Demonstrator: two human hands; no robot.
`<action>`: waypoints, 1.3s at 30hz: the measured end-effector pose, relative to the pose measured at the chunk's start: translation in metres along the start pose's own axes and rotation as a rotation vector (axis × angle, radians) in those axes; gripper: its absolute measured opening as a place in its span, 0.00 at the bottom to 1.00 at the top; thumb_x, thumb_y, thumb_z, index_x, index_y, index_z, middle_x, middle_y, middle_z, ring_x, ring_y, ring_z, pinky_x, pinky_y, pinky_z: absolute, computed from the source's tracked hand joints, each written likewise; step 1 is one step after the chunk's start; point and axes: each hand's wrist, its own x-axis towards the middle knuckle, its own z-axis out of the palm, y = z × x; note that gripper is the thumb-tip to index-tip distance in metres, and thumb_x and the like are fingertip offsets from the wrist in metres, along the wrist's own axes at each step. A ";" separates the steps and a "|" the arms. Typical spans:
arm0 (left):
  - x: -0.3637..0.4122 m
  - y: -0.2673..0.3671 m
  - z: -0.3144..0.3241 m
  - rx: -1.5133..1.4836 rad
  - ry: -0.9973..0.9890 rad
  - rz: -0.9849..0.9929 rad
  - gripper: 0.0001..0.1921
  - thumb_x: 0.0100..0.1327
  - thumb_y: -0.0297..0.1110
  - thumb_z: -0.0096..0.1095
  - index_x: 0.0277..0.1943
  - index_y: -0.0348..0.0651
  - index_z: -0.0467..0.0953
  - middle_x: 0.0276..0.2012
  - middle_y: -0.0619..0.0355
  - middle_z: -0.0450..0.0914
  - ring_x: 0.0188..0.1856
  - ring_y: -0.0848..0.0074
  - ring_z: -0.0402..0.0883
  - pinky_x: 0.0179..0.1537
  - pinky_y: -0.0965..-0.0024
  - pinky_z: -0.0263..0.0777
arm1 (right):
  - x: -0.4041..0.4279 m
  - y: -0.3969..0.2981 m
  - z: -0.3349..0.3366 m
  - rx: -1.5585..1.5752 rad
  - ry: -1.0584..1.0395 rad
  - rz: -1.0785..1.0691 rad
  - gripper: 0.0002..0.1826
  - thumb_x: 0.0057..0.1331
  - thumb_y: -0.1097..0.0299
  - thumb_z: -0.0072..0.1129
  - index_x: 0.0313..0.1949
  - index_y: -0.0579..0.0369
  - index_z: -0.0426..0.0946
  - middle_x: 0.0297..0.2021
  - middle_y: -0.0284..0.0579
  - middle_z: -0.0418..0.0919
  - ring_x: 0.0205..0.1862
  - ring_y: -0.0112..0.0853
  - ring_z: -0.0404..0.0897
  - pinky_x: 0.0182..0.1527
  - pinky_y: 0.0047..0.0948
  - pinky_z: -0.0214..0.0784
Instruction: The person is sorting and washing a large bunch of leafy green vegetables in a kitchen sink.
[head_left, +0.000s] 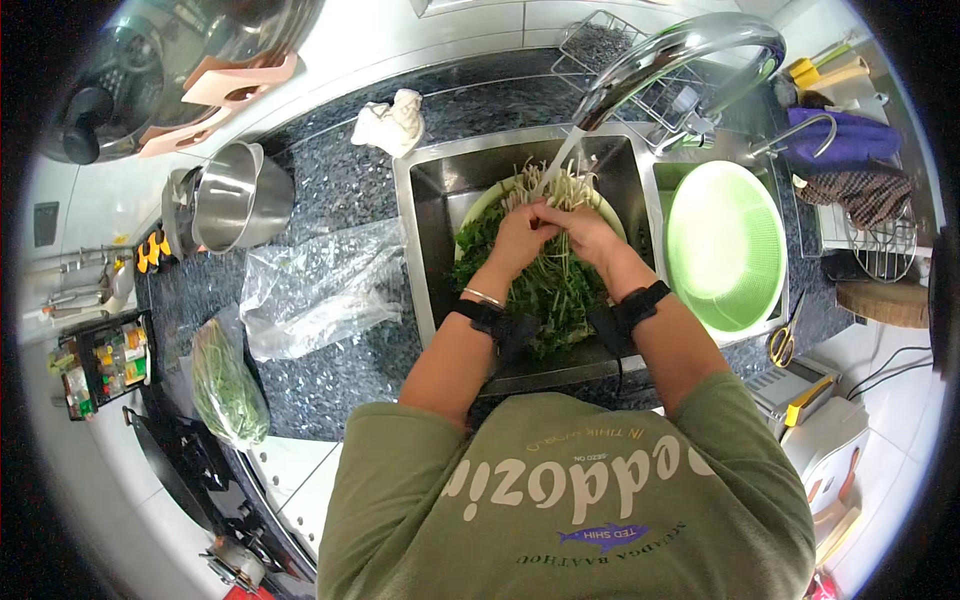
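Observation:
A bunch of leafy greens (551, 296) with pale stem ends fills a light green basin (611, 214) in the left bowl of the steel sink (435, 277). My left hand (517, 238) and my right hand (589, 231) meet over the stems, fingertips together and pinching some of them; the exact grip is partly hidden. Water (559, 157) pours from the chrome faucet (600, 97) onto the pale stem ends just beyond my fingers. The leaves spread below and to both sides of my hands.
A green colander (724, 247) stands in the right sink bowl. On the counter to the left lie a clear plastic bag (319, 292), bagged greens (225, 386) and a white cloth (390, 124), with steel pots (240, 199) behind. Scissors (784, 341) rest at the right.

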 end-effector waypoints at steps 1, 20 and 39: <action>-0.001 -0.006 -0.004 -0.002 0.010 -0.003 0.10 0.50 0.23 0.60 0.38 0.34 0.75 0.43 0.52 0.76 0.40 0.74 0.75 0.41 0.74 0.66 | 0.003 0.003 0.000 -0.007 -0.007 0.003 0.31 0.48 0.54 0.66 0.45 0.62 0.71 0.44 0.44 0.72 0.46 0.29 0.67 0.45 0.27 0.56; -0.018 -0.067 -0.029 0.366 -0.015 -0.454 0.18 0.49 0.42 0.64 0.38 0.38 0.75 0.36 0.50 0.78 0.35 0.61 0.77 0.39 0.63 0.70 | 0.005 0.007 0.011 0.022 0.025 -0.116 0.18 0.54 0.73 0.58 0.45 0.60 0.69 0.31 0.37 0.74 0.29 0.24 0.70 0.33 0.22 0.60; -0.017 -0.033 -0.045 -0.067 0.012 -0.125 0.23 0.53 0.40 0.63 0.46 0.31 0.70 0.40 0.54 0.75 0.41 0.75 0.73 0.43 0.73 0.67 | -0.009 -0.017 0.032 0.066 0.020 0.080 0.20 0.55 0.65 0.59 0.46 0.59 0.72 0.33 0.39 0.75 0.36 0.27 0.73 0.39 0.25 0.63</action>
